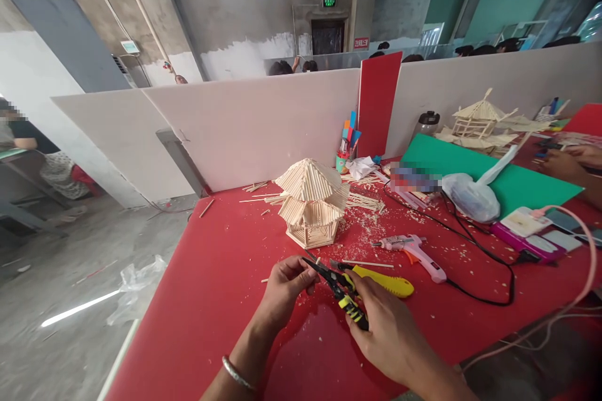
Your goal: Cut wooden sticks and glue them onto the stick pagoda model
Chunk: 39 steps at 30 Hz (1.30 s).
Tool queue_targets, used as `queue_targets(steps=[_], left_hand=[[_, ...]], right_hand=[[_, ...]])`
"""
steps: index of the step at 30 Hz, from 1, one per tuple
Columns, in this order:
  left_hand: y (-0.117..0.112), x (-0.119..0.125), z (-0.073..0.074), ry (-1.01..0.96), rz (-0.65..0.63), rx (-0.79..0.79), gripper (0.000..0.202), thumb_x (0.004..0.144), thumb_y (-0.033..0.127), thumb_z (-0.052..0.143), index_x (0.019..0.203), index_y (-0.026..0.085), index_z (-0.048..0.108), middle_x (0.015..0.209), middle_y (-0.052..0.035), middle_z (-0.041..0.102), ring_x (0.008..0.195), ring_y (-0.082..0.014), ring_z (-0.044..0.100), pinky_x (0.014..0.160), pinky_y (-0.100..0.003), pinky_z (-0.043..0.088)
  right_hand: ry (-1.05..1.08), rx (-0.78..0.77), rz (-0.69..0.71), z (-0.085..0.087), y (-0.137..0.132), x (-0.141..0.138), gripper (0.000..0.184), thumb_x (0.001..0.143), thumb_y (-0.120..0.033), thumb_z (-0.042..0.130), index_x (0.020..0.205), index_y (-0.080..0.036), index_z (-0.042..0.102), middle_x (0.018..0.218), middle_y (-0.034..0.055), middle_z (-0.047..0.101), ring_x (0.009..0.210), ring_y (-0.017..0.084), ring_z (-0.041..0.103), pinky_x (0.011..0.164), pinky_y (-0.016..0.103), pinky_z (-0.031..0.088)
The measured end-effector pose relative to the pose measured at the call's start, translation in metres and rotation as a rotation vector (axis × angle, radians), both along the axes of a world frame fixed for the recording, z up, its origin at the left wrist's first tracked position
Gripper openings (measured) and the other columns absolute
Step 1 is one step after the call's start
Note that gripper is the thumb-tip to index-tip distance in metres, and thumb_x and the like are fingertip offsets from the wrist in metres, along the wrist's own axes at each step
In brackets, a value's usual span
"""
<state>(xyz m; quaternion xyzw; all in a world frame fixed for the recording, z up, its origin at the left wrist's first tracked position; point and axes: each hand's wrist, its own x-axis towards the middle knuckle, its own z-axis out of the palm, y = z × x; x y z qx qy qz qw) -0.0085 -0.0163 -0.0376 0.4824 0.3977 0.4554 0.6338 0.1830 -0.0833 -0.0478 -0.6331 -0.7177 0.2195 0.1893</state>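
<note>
My right hand (383, 319) is closed around the black and yellow handles of a pair of pliers (339, 291). Their dark jaws point up and left, to the fingertips of my left hand (286, 285). Those fingers are pinched on a small wooden stick (318, 260), whose pale end shows at the jaws; the rest is hidden. Just beyond both hands stands a two-tiered pavilion model (310, 203) built of thin wooden sticks. A yellow utility knife (383, 281) lies beside my right hand, partly behind it.
A pink glue gun (409, 250) lies right of the model, its black cord trailing across the red table (226, 263). Loose sticks (364, 202) and shavings are scattered around. Further right are a green board (517, 182), a purple power strip (529, 241) and another person's hands (571, 160).
</note>
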Motion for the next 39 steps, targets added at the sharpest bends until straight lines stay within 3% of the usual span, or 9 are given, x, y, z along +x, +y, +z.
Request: queue_targets(steps=[13,16,19,21,23,26,29,33,39], left_hand=[[-0.001,0.001,0.003,0.014,0.017,0.001,0.027,0.067,0.037,0.081,0.070,0.013,0.069,0.058,-0.0003,0.059,0.052,-0.0088,0.049,0.052,-0.022,0.039],[0.001,0.001,0.002,0.033,0.100,-0.026,0.031,0.066,0.041,0.080,0.072,0.014,0.067,0.052,0.0022,0.055,0.047,-0.0081,0.046,0.049,-0.021,0.039],[0.006,0.000,-0.005,0.089,0.274,-0.135,0.034,0.071,0.048,0.073,0.071,0.017,0.060,0.047,0.0051,0.050,0.039,-0.0084,0.043,0.043,-0.022,0.035],[0.011,-0.003,-0.010,0.192,0.405,-0.186,0.031,0.074,0.048,0.069,0.071,0.019,0.057,0.046,0.0062,0.048,0.036,-0.0092,0.041,0.041,-0.022,0.032],[0.014,-0.007,-0.013,0.377,0.491,-0.121,0.023,0.077,0.041,0.065,0.071,0.020,0.059,0.054,0.0033,0.054,0.043,-0.0116,0.048,0.044,-0.023,0.034],[0.016,-0.012,-0.012,0.825,0.521,0.020,0.015,0.080,0.033,0.061,0.071,0.022,0.065,0.062,0.0005,0.061,0.058,-0.0155,0.055,0.051,-0.024,0.033],[0.015,-0.015,-0.010,1.084,0.500,0.120,0.019,0.085,0.030,0.056,0.071,0.024,0.067,0.075,-0.0010,0.065,0.068,-0.0173,0.058,0.054,-0.025,0.031],[0.015,-0.016,-0.013,1.169,0.461,0.162,0.023,0.088,0.031,0.055,0.070,0.023,0.068,0.088,-0.0024,0.068,0.077,-0.0181,0.060,0.055,-0.025,0.030],[0.016,-0.016,-0.015,1.203,0.443,0.169,0.019,0.088,0.032,0.057,0.075,0.023,0.068,0.093,-0.0023,0.068,0.080,-0.0183,0.062,0.056,-0.026,0.031]], right_hand=[[-0.049,-0.024,-0.004,0.003,0.000,-0.001,0.069,0.075,-0.020,0.051,0.144,-0.019,0.041,0.136,0.0116,0.055,0.124,0.025,0.052,0.104,0.039,0.041],[-0.109,-0.039,-0.017,0.002,-0.003,0.000,0.069,0.078,-0.023,0.050,0.146,-0.018,0.038,0.137,0.0125,0.054,0.124,0.026,0.052,0.103,0.040,0.042],[-0.240,-0.042,-0.057,0.000,-0.007,-0.001,0.068,0.081,-0.027,0.052,0.146,-0.015,0.038,0.137,0.0153,0.053,0.124,0.031,0.051,0.101,0.045,0.043],[-0.325,-0.016,-0.071,-0.002,-0.009,-0.002,0.067,0.081,-0.028,0.054,0.145,-0.015,0.041,0.137,0.0167,0.054,0.123,0.034,0.051,0.101,0.048,0.041],[-0.379,0.023,-0.065,-0.003,-0.010,-0.004,0.066,0.080,-0.029,0.056,0.143,-0.015,0.043,0.135,0.0177,0.055,0.122,0.035,0.051,0.100,0.050,0.040],[-0.427,0.054,-0.052,-0.003,-0.009,-0.009,0.063,0.081,-0.032,0.057,0.141,-0.014,0.047,0.131,0.0191,0.057,0.120,0.036,0.052,0.100,0.051,0.038],[-0.458,0.047,-0.053,-0.001,-0.008,-0.012,0.062,0.082,-0.034,0.058,0.140,-0.015,0.048,0.124,0.0188,0.059,0.115,0.036,0.054,0.098,0.050,0.039],[-0.473,0.048,-0.064,0.001,-0.008,-0.016,0.059,0.081,-0.035,0.061,0.138,-0.019,0.049,0.118,0.0167,0.061,0.110,0.034,0.055,0.095,0.049,0.039],[-0.446,0.045,-0.059,0.002,-0.009,-0.021,0.058,0.082,-0.039,0.060,0.136,-0.019,0.050,0.116,0.0162,0.060,0.109,0.034,0.054,0.092,0.048,0.039]])
